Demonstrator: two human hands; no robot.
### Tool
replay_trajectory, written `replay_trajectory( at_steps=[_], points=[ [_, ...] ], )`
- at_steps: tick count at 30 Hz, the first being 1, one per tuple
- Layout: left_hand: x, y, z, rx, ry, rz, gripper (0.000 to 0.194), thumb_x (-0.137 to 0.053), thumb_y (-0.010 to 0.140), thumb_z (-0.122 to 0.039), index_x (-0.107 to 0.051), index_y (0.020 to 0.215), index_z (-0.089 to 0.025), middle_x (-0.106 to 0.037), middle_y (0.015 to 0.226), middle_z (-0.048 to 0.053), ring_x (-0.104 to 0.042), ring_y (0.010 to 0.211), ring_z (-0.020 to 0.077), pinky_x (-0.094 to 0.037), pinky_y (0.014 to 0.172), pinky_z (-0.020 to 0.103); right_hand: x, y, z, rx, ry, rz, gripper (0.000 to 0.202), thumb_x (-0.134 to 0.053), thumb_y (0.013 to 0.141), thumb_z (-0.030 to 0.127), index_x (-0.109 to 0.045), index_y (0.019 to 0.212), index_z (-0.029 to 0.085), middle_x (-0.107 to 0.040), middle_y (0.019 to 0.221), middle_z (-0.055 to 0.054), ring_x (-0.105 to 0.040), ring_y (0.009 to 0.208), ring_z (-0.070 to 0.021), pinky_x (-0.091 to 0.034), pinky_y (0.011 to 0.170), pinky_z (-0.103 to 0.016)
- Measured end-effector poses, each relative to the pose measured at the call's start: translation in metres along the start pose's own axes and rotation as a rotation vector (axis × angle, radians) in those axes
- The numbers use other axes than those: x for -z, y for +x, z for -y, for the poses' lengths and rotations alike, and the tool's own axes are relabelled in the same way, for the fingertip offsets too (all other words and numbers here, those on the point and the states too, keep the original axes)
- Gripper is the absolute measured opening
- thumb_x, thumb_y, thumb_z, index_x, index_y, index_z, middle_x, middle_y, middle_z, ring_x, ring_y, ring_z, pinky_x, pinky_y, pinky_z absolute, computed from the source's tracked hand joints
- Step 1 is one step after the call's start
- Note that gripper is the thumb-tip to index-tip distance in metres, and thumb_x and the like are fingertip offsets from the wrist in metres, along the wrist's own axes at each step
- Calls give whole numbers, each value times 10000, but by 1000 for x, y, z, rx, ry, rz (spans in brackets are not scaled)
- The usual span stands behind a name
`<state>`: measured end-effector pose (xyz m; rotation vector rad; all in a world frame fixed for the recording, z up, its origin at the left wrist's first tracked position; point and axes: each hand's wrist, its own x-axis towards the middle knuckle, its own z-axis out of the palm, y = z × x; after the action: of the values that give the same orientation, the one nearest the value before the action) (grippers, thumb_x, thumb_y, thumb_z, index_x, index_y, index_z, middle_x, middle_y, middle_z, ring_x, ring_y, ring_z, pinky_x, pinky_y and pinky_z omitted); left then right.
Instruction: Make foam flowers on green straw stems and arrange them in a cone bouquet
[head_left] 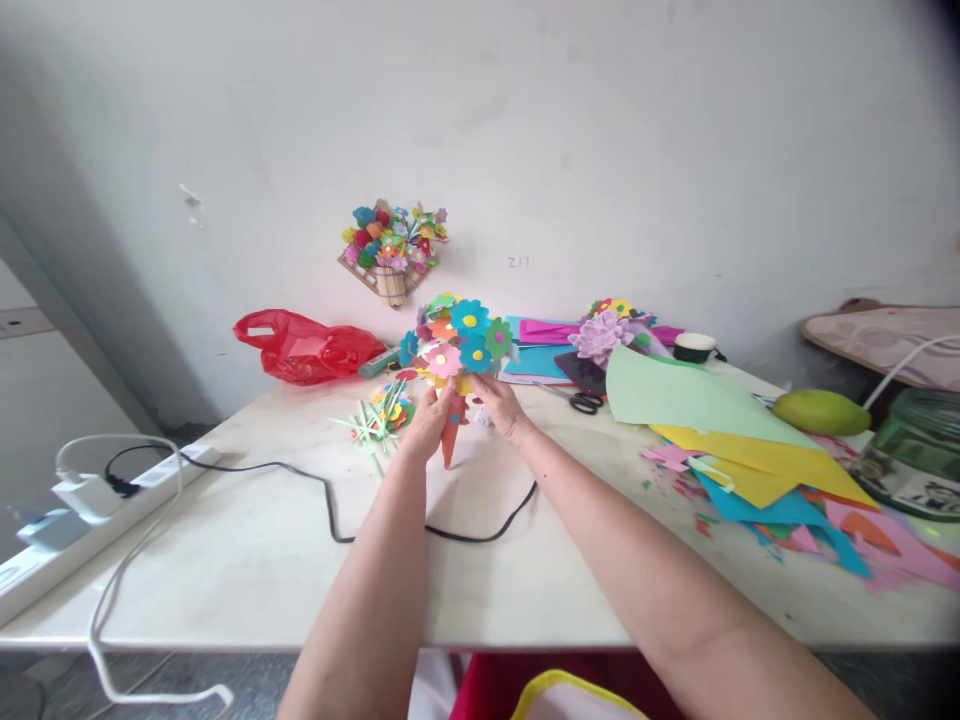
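A bouquet of colourful paper flowers (pixel 471 335) rises from an orange cone (pixel 451 440) with coloured dots, upright over the middle of the table. My left hand (pixel 427 420) is wrapped round the cone's upper left side, just under the flowers. On the right side, my right hand (pixel 498 402) touches the lower edge of the bouquet, with its fingers pointing inward. Its fingertips are partly hidden under the petals, and its exact hold is unclear. Loose flowers with pale green stems (pixel 379 415) lie to the left of my left hand.
A red plastic bag (pixel 307 348) lies at the back left. Black scissors (pixel 586 403), coloured sheets (pixel 697 400), scraps, a green fruit (pixel 820 412) and a glass jar (pixel 911 455) are on the right. A black cable (pixel 330 510) crosses beneath my forearms. A power strip (pixel 112 530) lies left.
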<state>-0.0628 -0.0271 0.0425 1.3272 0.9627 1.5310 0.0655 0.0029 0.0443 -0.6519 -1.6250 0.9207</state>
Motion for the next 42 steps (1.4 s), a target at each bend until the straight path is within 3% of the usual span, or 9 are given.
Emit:
replay_trajectory(
  at_steps=[5, 9, 13, 21, 26, 34, 38, 42],
  points=[
    [0, 0, 1, 50, -111, -88, 483, -580, 681, -622, -520, 764, -150, -548, 604, 16, -517, 506, 117, -445, 489, 253, 11, -8, 6, -99, -784, -132, 359, -360, 869, 374, -658, 972, 203, -683, 913, -76, -595, 892, -219, -400, 773, -315],
    [2, 1, 2, 85, -228, -154, 517, -595, 649, -641, -535, 792, -147, -558, 600, 22, -514, 500, 115, -427, 481, 243, 20, -12, 4, -156, -1226, -13, 358, -461, 800, 330, -632, 1057, 148, -653, 1017, -150, -555, 1006, -265, -349, 864, -351],
    [5, 3, 4, 116, -317, -141, 534, -597, 643, -645, -552, 815, -142, -553, 594, 23, -510, 503, 113, -411, 477, 234, 20, -14, -6, -309, -1340, 131, 494, -526, 743, 385, -574, 1155, 116, -589, 1094, -186, -519, 1051, -312, -337, 883, -395],
    [4, 0, -2, 169, -415, -154, 507, -559, 688, -633, -557, 811, -141, -531, 574, 19, -492, 481, 104, -391, 456, 218, 14, -14, -18, -386, -1395, 53, 504, -578, 707, 339, -558, 1159, 116, -487, 1180, -201, -495, 1043, -307, -352, 859, -387],
    [6, -2, -6, 196, -495, -166, 525, -533, 693, -640, -570, 816, -131, -527, 575, 31, -502, 489, 115, -397, 450, 223, 16, -14, -21, -425, -1366, 101, 463, -581, 713, 302, -573, 1125, 91, -572, 1097, -194, -511, 1056, -294, -376, 852, -361],
    [7, -3, -13, 270, -539, -184, 499, -511, 717, -615, -553, 799, -125, -515, 571, 35, -496, 474, 111, -407, 438, 217, 39, -12, -17, -353, -1194, -28, 262, -507, 774, 246, -638, 994, 186, -663, 940, -137, -610, 918, -265, -424, 757, -345],
    [6, -3, -17, 308, -561, -204, 513, -492, 721, -632, -546, 828, -133, -511, 579, 33, -495, 466, 107, -408, 427, 214, 53, -6, -13, -278, -671, -45, 187, -594, 707, 352, -656, 790, 197, -666, 750, -58, -614, 699, -207, -435, 604, -286],
    [6, -3, -17, 335, -570, -207, 533, -497, 713, -640, -552, 860, -132, -511, 583, 35, -507, 479, 113, -414, 427, 214, 63, -8, -6, -262, -23, 96, 306, -646, 644, 454, -569, 616, 159, -565, 520, -2, -404, 364, -84, -320, 382, -234]
  ],
)
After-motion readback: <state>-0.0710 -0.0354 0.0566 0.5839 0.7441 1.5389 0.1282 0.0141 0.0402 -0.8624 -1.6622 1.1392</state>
